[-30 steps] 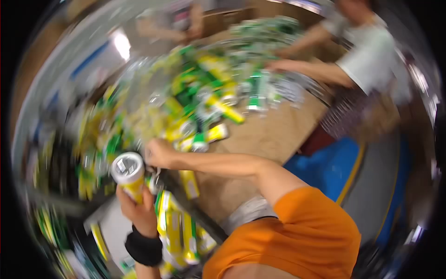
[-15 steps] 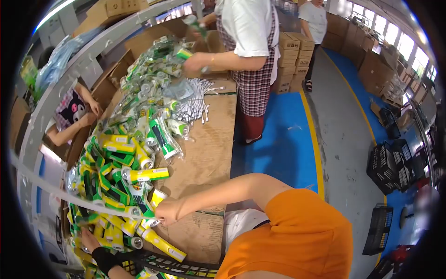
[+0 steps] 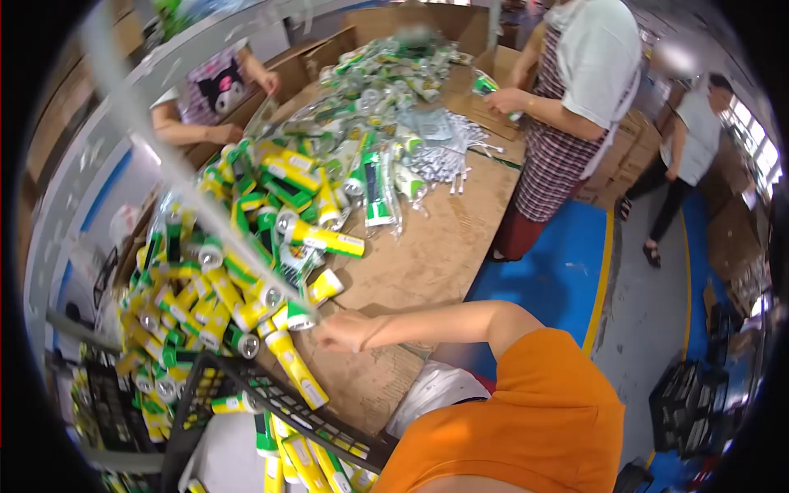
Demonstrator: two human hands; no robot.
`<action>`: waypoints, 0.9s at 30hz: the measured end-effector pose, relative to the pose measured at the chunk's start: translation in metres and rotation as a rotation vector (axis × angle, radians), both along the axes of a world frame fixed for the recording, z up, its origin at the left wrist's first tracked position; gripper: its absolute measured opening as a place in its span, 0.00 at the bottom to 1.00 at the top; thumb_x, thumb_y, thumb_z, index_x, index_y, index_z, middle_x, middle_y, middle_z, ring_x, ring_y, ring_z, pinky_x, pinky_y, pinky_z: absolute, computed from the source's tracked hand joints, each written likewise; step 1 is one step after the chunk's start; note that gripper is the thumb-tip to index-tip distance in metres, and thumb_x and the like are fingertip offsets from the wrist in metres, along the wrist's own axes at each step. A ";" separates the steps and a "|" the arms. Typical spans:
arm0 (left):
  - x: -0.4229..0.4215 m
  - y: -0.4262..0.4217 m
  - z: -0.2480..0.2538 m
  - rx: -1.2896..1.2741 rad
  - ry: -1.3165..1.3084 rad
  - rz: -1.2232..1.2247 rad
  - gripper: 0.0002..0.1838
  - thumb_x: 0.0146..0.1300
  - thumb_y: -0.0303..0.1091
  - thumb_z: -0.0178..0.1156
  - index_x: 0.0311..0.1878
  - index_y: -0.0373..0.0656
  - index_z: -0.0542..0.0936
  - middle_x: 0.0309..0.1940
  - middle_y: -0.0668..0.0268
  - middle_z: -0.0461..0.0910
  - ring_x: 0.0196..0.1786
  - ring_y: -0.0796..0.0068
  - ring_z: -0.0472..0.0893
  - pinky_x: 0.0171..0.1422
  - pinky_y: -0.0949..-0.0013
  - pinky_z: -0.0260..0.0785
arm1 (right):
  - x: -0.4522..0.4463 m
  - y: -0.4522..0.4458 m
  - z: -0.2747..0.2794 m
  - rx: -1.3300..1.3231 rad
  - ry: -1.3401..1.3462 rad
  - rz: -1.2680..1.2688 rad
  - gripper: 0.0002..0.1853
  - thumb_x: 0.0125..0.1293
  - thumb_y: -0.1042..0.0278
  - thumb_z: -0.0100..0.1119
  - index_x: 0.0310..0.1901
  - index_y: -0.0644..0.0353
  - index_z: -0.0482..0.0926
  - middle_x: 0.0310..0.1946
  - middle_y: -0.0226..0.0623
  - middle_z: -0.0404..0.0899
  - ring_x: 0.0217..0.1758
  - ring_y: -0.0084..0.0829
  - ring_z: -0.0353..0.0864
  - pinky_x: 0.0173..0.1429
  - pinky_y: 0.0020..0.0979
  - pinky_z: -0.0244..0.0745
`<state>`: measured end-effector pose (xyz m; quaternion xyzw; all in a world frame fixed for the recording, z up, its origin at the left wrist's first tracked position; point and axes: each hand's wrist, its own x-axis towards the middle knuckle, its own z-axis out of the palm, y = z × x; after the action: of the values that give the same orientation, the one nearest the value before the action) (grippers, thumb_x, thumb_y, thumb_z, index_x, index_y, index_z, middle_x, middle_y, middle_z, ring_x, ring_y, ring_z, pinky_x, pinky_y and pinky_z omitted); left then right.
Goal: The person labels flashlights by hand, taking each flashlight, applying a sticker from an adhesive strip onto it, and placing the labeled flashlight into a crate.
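Note:
My right hand (image 3: 343, 330) is closed over the cardboard-topped table, its fingers at the end of a long white strip (image 3: 201, 209). The strip slants down from the upper left and is blurred near the camera. Beside the fingertips lies a green flashlight (image 3: 300, 315) with a silver head. Close by are a yellow flashlight (image 3: 325, 286) and another yellow one (image 3: 296, 370) lying slantwise. A large pile of yellow and green flashlights (image 3: 222, 287) spreads to the left. My left hand is out of view.
A black basket (image 3: 308, 423) stands at the table's near edge, flashlights around it. White cords (image 3: 452, 156) and bagged flashlights (image 3: 380, 185) lie further back. One person (image 3: 567, 99) stands at right holding a green item; another (image 3: 218, 94) works at far left. A third (image 3: 694, 135) is in the aisle.
My view has swung left and down. My left hand, previously among the flashlights, has left the view. The person in the aisle is now mid-stride. My right hand has shifted slightly from the pile.

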<state>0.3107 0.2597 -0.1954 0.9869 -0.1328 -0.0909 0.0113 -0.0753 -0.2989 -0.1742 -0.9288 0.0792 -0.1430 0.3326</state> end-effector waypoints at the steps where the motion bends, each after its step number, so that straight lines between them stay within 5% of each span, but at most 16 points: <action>1: -0.006 0.020 -0.014 0.038 0.078 -0.018 0.20 0.62 0.37 0.55 0.56 0.40 0.74 0.52 0.56 0.75 0.51 0.61 0.76 0.53 0.63 0.69 | 0.011 0.000 -0.011 0.069 -0.111 0.040 0.05 0.51 0.65 0.59 0.25 0.55 0.79 0.21 0.39 0.78 0.25 0.40 0.78 0.31 0.39 0.71; 4: -0.031 0.113 -0.061 0.077 0.229 -0.153 0.20 0.62 0.37 0.55 0.57 0.41 0.74 0.53 0.56 0.74 0.51 0.60 0.76 0.53 0.62 0.69 | 0.020 0.018 0.030 0.299 -0.284 0.126 0.07 0.51 0.66 0.61 0.27 0.61 0.79 0.23 0.41 0.78 0.25 0.31 0.77 0.31 0.33 0.71; 6: -0.046 0.173 -0.103 0.048 0.212 -0.326 0.20 0.62 0.38 0.54 0.57 0.42 0.73 0.54 0.56 0.74 0.51 0.58 0.76 0.53 0.61 0.70 | 0.021 0.034 0.059 0.536 -0.243 0.143 0.08 0.55 0.68 0.64 0.35 0.61 0.81 0.29 0.33 0.79 0.31 0.23 0.78 0.37 0.26 0.74; 7: -0.094 0.096 -0.041 0.201 0.316 -0.119 0.18 0.59 0.41 0.56 0.50 0.43 0.77 0.45 0.57 0.78 0.42 0.54 0.78 0.45 0.58 0.72 | 0.025 0.040 0.067 0.590 -0.253 0.186 0.09 0.56 0.70 0.64 0.40 0.60 0.80 0.34 0.29 0.79 0.36 0.21 0.78 0.40 0.24 0.75; 10: -0.134 0.040 0.015 -0.051 0.017 0.083 0.32 0.50 0.62 0.63 0.39 0.37 0.77 0.35 0.51 0.79 0.35 0.53 0.77 0.36 0.57 0.69 | 0.040 0.060 0.102 0.626 -0.238 0.422 0.12 0.58 0.78 0.58 0.45 0.63 0.78 0.45 0.35 0.72 0.43 0.25 0.74 0.47 0.25 0.73; 11: -0.123 0.047 0.005 -0.218 0.029 0.084 0.34 0.48 0.62 0.64 0.40 0.35 0.76 0.36 0.51 0.79 0.37 0.57 0.78 0.39 0.59 0.70 | 0.045 0.073 0.110 0.655 -0.206 0.445 0.12 0.58 0.80 0.57 0.45 0.64 0.77 0.44 0.35 0.71 0.42 0.25 0.73 0.46 0.25 0.73; 12: -0.143 0.017 0.034 -0.668 0.181 0.251 0.34 0.47 0.60 0.66 0.42 0.35 0.77 0.38 0.52 0.80 0.40 0.61 0.79 0.43 0.61 0.71 | 0.049 0.087 0.118 0.727 -0.197 0.484 0.11 0.59 0.80 0.56 0.43 0.64 0.77 0.43 0.35 0.71 0.40 0.24 0.73 0.43 0.24 0.72; 15: -0.175 -0.026 0.055 -0.539 0.105 0.050 0.29 0.44 0.53 0.68 0.42 0.37 0.79 0.36 0.52 0.81 0.39 0.62 0.80 0.46 0.62 0.73 | 0.074 0.124 0.126 0.769 -0.093 0.654 0.08 0.60 0.80 0.56 0.42 0.65 0.77 0.39 0.35 0.72 0.37 0.25 0.73 0.41 0.24 0.70; 17: -0.184 -0.037 0.020 -0.299 0.013 0.022 0.34 0.43 0.54 0.67 0.47 0.36 0.76 0.44 0.44 0.76 0.51 0.49 0.76 0.58 0.53 0.66 | 0.084 0.154 0.131 0.764 -0.019 0.708 0.08 0.60 0.79 0.56 0.41 0.65 0.76 0.37 0.34 0.72 0.36 0.23 0.73 0.41 0.23 0.70; 20: -0.182 -0.065 0.005 0.213 -0.039 0.102 0.53 0.39 0.40 0.69 0.66 0.29 0.51 0.52 0.33 0.68 0.56 0.39 0.71 0.60 0.54 0.66 | 0.101 0.195 0.133 0.706 -0.012 0.815 0.08 0.60 0.80 0.55 0.42 0.65 0.76 0.34 0.29 0.71 0.34 0.20 0.72 0.40 0.21 0.69; 22: -0.169 -0.054 0.000 -0.401 -0.067 0.383 0.58 0.37 0.38 0.70 0.67 0.26 0.44 0.42 0.36 0.74 0.47 0.39 0.76 0.52 0.54 0.71 | 0.111 0.218 0.134 0.704 0.021 0.881 0.09 0.60 0.80 0.54 0.42 0.65 0.75 0.32 0.27 0.70 0.33 0.18 0.71 0.39 0.20 0.69; 25: -0.167 -0.052 0.051 -0.776 -0.133 0.525 0.48 0.36 0.38 0.69 0.61 0.27 0.59 0.36 0.47 0.78 0.40 0.52 0.80 0.45 0.59 0.72 | 0.121 0.244 0.137 0.765 0.121 0.972 0.09 0.61 0.80 0.53 0.43 0.65 0.74 0.30 0.27 0.70 0.31 0.18 0.72 0.38 0.20 0.69; 27: -0.159 -0.049 0.071 -1.518 0.255 0.492 0.41 0.41 0.33 0.67 0.60 0.31 0.62 0.40 0.56 0.78 0.40 0.63 0.80 0.42 0.63 0.73 | 0.129 0.247 0.129 0.840 0.193 1.015 0.07 0.62 0.79 0.54 0.42 0.64 0.73 0.29 0.27 0.70 0.29 0.18 0.71 0.37 0.21 0.69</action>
<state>0.1514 0.2110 -0.1244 0.6930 0.0650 -0.0825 0.7133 0.0537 -0.0516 -0.0452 -0.6510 -0.2895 0.1580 0.6838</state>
